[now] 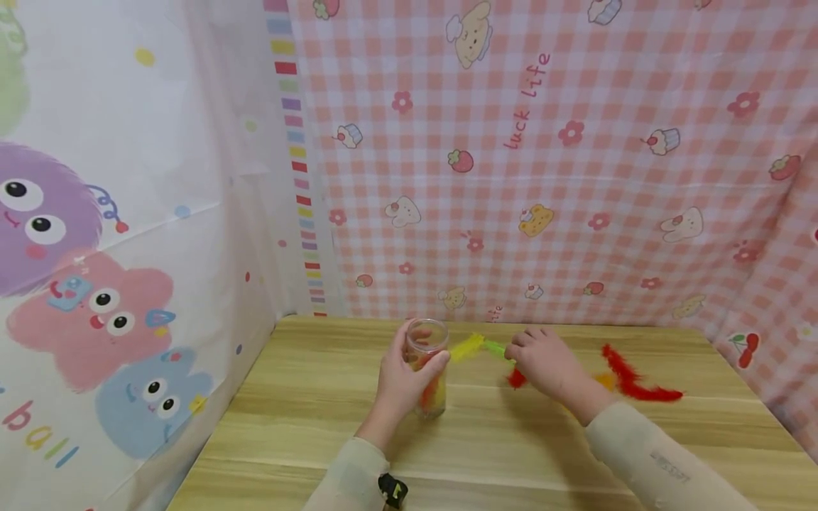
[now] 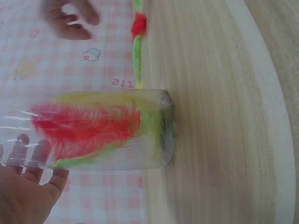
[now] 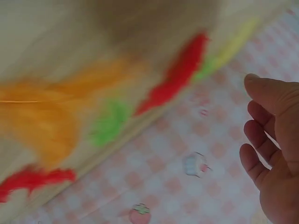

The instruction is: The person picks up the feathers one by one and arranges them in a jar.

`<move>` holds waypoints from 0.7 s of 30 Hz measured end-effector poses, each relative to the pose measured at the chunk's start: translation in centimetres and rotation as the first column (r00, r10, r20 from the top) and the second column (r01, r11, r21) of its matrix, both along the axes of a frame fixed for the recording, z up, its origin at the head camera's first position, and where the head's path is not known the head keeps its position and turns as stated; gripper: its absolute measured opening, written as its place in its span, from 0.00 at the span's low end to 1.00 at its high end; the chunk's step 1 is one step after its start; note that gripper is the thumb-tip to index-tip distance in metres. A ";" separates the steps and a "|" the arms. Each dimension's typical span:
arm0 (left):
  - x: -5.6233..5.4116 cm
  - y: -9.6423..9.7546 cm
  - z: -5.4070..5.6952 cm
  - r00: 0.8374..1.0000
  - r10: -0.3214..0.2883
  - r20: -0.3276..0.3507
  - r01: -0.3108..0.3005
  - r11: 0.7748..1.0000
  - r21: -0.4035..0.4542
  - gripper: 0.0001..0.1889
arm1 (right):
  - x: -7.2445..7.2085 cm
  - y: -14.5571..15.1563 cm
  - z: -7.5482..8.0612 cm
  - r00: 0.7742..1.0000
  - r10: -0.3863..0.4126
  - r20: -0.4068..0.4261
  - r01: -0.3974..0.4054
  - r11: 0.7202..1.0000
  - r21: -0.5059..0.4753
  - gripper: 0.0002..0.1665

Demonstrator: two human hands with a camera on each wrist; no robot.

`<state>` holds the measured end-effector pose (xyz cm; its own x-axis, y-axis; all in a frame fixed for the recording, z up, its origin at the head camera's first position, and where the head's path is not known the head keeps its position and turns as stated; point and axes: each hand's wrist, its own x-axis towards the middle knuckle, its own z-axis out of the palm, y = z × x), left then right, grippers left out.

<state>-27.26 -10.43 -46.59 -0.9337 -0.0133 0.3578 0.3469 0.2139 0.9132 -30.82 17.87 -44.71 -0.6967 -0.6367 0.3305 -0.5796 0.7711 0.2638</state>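
My left hand (image 1: 401,376) grips a clear jar (image 1: 432,410) upright on the table, thumb across its near side and fingers around the left. Inside the jar, the left wrist view shows a red feather (image 2: 88,126) among yellow and green ones. My right hand (image 1: 549,365) hovers over the loose feathers to the right, its fingers loosely bent, and the right wrist view shows nothing between thumb and fingers. Around it lie a yellow feather (image 1: 466,348), a green feather (image 1: 495,347), a red feather (image 1: 516,377) and an orange feather (image 3: 51,102), partly hidden by the hand in the head view.
More red feathers (image 1: 639,385) lie on the wooden table (image 1: 307,404) right of the right hand. A pink checked cloth (image 1: 434,234) hangs behind the table's back edge, and a white cartoon-printed cloth (image 1: 211,284) hangs at the left.
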 end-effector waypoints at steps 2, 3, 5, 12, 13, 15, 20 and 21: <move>0.1 0.0 0.0 1.000 -0.002 0.000 0.002 1.000 0.002 0.35 | -0.3 0.4 -1.3 1.000 0.007 -0.002 -0.007 0.997 0.083 0.12; 0.1 -0.1 0.0 1.000 -0.001 -0.001 0.001 1.000 0.002 0.35 | -0.4 0.5 -1.8 1.000 0.018 -0.009 -0.016 0.993 0.117 0.11; 0.1 -0.1 -0.1 1.000 0.001 -0.003 -0.001 1.000 0.001 0.35 | -0.7 0.6 -2.8 0.999 0.044 -0.021 -0.040 0.987 0.155 0.07; 0.0 0.0 -0.2 1.000 -0.001 -0.010 0.001 1.000 -0.009 0.36 | -1.5 1.0 -5.0 0.998 0.049 -0.037 -0.041 0.982 0.183 0.11; 0.0 0.0 -0.2 1.000 -0.001 -0.009 0.001 1.000 -0.009 0.37 | -1.6 1.0 -5.1 0.998 0.040 -0.041 -0.032 0.982 0.184 0.10; 0.0 0.0 -0.3 1.000 0.000 -0.007 0.000 1.000 -0.011 0.37 | -1.7 1.1 -5.2 0.999 0.028 -0.043 -0.020 0.983 0.180 0.10; 0.0 -0.1 -0.2 1.000 0.004 -0.005 -0.004 1.000 -0.014 0.36 | -2.0 1.2 -5.6 0.996 0.051 -0.076 -0.037 0.982 0.185 0.14; 0.0 -0.1 -0.2 1.000 0.004 -0.006 -0.004 1.000 -0.014 0.36 | -2.0 1.2 -5.6 0.995 0.058 -0.079 -0.042 0.982 0.186 0.14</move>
